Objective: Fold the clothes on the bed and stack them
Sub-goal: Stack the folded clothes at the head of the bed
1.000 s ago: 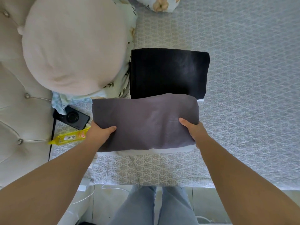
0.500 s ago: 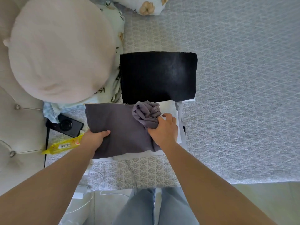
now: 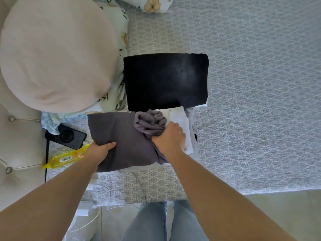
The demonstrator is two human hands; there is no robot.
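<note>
A grey garment (image 3: 121, 136) lies on a folded white garment (image 3: 180, 119) near the bed's front edge. My left hand (image 3: 99, 150) grips the grey garment's left edge, thumb on top. My right hand (image 3: 169, 139) holds its right part bunched up toward the middle, so the white garment beneath shows. A folded black garment (image 3: 165, 80) lies flat just behind them on the bed (image 3: 251, 101).
A big round beige cushion (image 3: 55, 54) and a floral pillow (image 3: 119, 94) fill the left. A black camera (image 3: 66, 136) and a yellow packet (image 3: 66, 158) lie left of my left hand. White cables (image 3: 106, 197) hang at the bed's front edge.
My right hand has pulled the grey garment's right end leftward and bunched it, which uncovers the white garment. My left hand has kept its grip on the left edge.
</note>
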